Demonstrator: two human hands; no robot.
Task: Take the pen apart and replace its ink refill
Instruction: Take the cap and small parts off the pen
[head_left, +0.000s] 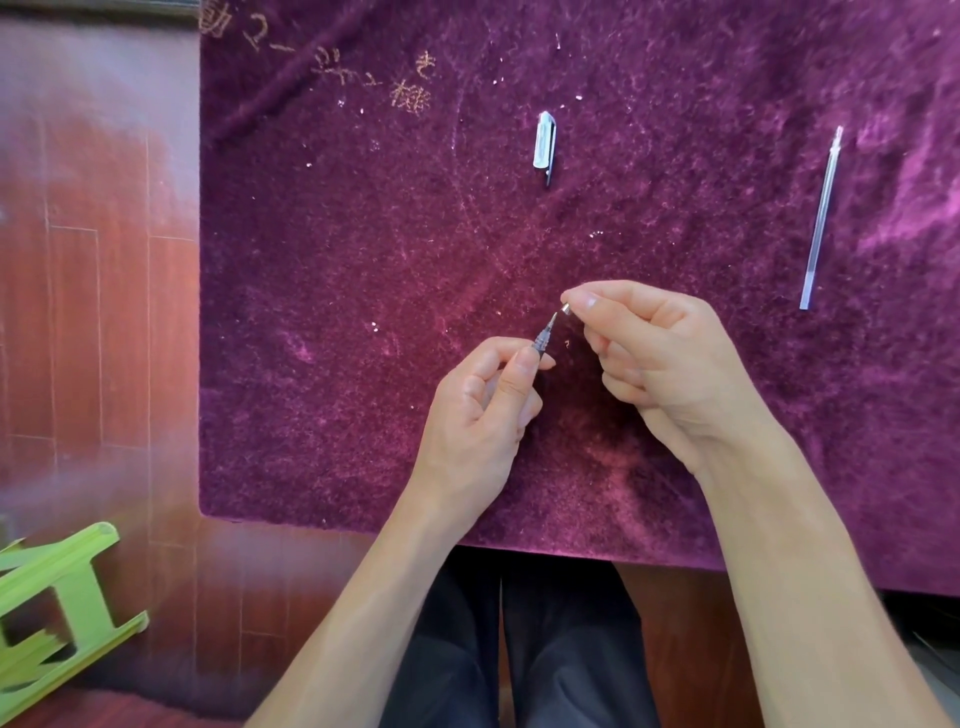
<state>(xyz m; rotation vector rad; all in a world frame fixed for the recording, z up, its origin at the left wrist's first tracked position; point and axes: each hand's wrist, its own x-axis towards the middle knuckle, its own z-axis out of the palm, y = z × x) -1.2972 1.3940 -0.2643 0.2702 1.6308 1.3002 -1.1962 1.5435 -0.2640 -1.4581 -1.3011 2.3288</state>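
My left hand (485, 410) pinches the pen body (544, 338) near its front end, so only the threaded end and the refill point show above my fingers. My right hand (657, 358) holds the small metal tip cone (567, 310) between thumb and forefinger, just off the end of the refill point. The clear pen cap (544, 143) lies on the purple cloth (363, 260) farther back. A thin clear ink refill (822, 218) lies on the cloth at the right, pointing away from me.
The purple cloth covers a table whose near edge runs just in front of my wrists. A wooden floor shows at the left, with a green plastic stool (57, 608) at the lower left. My legs are below the table edge.
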